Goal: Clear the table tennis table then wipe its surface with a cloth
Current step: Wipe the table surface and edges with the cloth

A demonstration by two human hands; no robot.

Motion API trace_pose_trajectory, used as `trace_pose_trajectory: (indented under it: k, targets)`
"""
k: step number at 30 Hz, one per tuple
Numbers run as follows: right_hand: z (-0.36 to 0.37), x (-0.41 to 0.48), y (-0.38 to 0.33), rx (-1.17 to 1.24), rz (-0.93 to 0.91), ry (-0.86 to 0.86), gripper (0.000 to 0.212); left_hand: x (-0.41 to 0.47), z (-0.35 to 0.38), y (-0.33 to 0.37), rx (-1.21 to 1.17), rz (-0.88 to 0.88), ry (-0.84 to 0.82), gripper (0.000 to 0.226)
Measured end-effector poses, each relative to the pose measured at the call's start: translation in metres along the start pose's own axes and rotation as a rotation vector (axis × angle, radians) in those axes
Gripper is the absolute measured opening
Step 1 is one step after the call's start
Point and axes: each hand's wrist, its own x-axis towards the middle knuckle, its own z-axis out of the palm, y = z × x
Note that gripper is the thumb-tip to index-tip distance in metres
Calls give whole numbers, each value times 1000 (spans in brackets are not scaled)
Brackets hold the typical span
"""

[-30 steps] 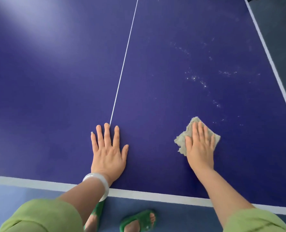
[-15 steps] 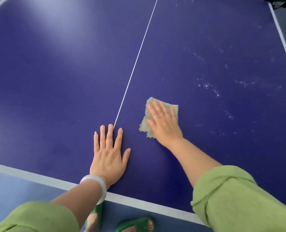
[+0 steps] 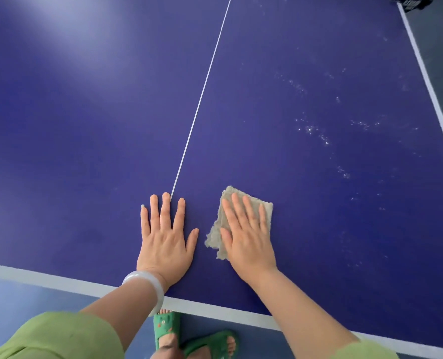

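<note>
The blue table tennis table (image 3: 85,125) fills the head view, with a thin white centre line (image 3: 202,94) running away from me. My left hand (image 3: 164,239) lies flat, fingers straight and spread, on the table just inside the near white edge. Right beside it, my right hand (image 3: 247,231) presses flat on a small grey-beige cloth (image 3: 219,229), whose corners stick out to the left of and beyond my fingers. White specks and smears (image 3: 316,133) dot the table's right half, beyond the cloth.
The near white border (image 3: 59,281) marks the table's edge, with blue floor below it and my feet in green sandals (image 3: 167,330). The right border (image 3: 427,81) runs along grey floor. A dark object (image 3: 412,2) sits at the far right corner.
My right hand has swept the cloth from the right side leftward to near the centre line, then drawn it back toward me beside the left hand. The left hand stayed planted.
</note>
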Motion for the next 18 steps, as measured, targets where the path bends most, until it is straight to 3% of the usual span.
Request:
trace_pose_trajectory:
  k: [3, 6, 8, 10, 13, 15, 17, 18]
  targets:
    - [-8, -14, 61, -36, 125, -17, 58, 0, -1, 1, 1, -4, -7, 72]
    - [-18, -17, 101, 14, 577, -67, 59, 0, -1, 1, 1, -2, -21, 72]
    - [-17, -15, 79, 78, 786, -27, 60, 0, -1, 1, -1, -4, -24, 72]
    - [-10, -18, 31, 89, 760, 19, 61, 0, 0, 1, 1, 3, -23, 72]
    - [5, -47, -29, 26, 387, 32, 60, 0, -1, -1, 14, 11, -30, 73]
    - [4, -68, -16, -2, 209, -16, 60, 0, -2, 0, 8, 8, -43, 73]
    - [1, -90, 21, -30, 256, -40, 59, 0, -3, 0, -2, 6, -51, 74]
    - [-1, -100, 39, -32, 370, -44, 58, -1, -3, 0, -6, 7, -53, 74]
